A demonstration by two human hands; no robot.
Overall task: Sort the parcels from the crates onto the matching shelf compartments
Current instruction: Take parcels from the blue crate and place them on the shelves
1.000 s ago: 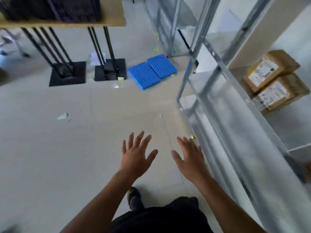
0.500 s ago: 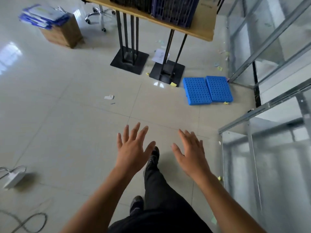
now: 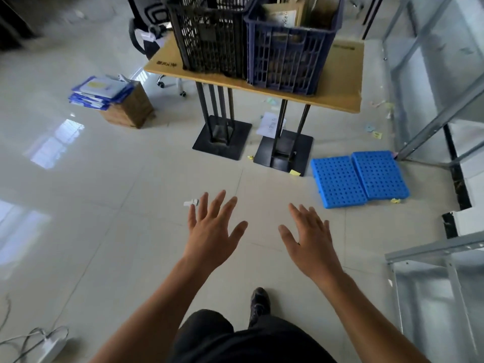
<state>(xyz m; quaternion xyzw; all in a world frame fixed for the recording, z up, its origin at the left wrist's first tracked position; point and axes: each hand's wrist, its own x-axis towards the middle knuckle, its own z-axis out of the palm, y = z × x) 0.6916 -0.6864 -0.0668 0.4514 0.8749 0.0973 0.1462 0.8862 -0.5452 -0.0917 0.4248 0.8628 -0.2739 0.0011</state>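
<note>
View turns from shelf (image 3: 436, 123) to crates (image 3: 288, 56) on table (image 3: 340, 96) | left hand (image 3: 212, 239), right hand (image 3: 311, 244): grip apart, empty | next parcel pickup likely

**No legible text anywhere**

We spot dark print on the worktop (image 3: 340, 87), front-left corner & far-right edge: too blurred to read. Label on a parcel (image 3: 284, 11) in the blue crate (image 3: 285, 61): illegible. Printed sheet (image 3: 271, 125) on the floor (image 3: 104, 205): ditto.

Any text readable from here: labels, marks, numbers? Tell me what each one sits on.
Nothing legible.
Table: printed marks at two corners, blurred.
Parcel in the blue crate: label blurred.
Paper sheet on the floor: print too small.
</note>
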